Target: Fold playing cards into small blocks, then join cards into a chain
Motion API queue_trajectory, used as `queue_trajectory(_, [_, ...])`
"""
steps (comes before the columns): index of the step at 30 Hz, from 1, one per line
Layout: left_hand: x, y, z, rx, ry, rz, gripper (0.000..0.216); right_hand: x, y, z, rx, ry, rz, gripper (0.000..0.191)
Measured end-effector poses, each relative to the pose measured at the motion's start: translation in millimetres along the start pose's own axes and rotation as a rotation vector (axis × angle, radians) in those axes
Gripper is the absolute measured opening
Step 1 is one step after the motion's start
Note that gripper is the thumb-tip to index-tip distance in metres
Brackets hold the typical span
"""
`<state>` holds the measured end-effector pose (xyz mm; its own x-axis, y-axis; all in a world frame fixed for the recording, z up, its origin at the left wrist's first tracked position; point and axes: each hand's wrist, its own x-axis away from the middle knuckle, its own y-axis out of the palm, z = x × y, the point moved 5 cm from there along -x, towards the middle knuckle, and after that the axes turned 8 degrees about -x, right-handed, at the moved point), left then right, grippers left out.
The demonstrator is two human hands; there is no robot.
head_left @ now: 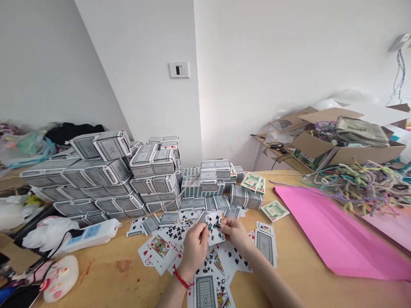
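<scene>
Nine of spades, at lower centre of the frame, is pinched near opposite sides by the nearly closed left hand and right hand, likely to steady it above loose playing cards on the counter.

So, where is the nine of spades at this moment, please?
In the head view, the nine of spades is in the lower middle, held between the left hand and the right hand, over the loose cards.

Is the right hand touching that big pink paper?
Apart: the head view shows cards and table between the right hand and the pink paper.
</scene>
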<state>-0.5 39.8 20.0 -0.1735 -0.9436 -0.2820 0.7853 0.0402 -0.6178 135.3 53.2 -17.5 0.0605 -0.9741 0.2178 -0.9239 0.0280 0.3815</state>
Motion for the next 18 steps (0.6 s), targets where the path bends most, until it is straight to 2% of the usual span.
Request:
queue_trajectory(3, [0.3, 0.2, -0.4, 0.059, -0.030, -0.004, 0.032, 1.5, 2.4, -3.6, 0.102, -0.151, 0.055, 0.036])
queue_trajectory(7, [0.9, 1.4, -2.9, 0.259, -0.136, 0.007, 0.035, 7.6, 10.7, -10.5, 0.227, -0.283, 0.044, 0.033])
queue_trajectory(10, [0.8, 0.8, -4.7, 0.458, -0.264, 0.056, 0.025, 13.2, 19.1, -12.8, 0.301, -0.335, 0.004, 0.027])
queue_trajectory(12, [-0.1, 2.3, -2.9, 0.582, -0.298, 0.055, 0.014, 16.5, 24.9, -12.2, 0.347, -0.363, -0.028, 0.023])
queue_trajectory(14, [-0.1, 6.5, -2.3, 0.701, -0.342, 0.029, 0.021, 18.8, 29.4, -10.6, 0.381, -0.385, -0.058, 0.018])
queue_trajectory(18, [2.8, 15.4, -7.5, 0.897, -0.457, 0.035, 0.014, 21.2, 33.2, -7.5, 0.460, -0.397, -0.109, 0.013])
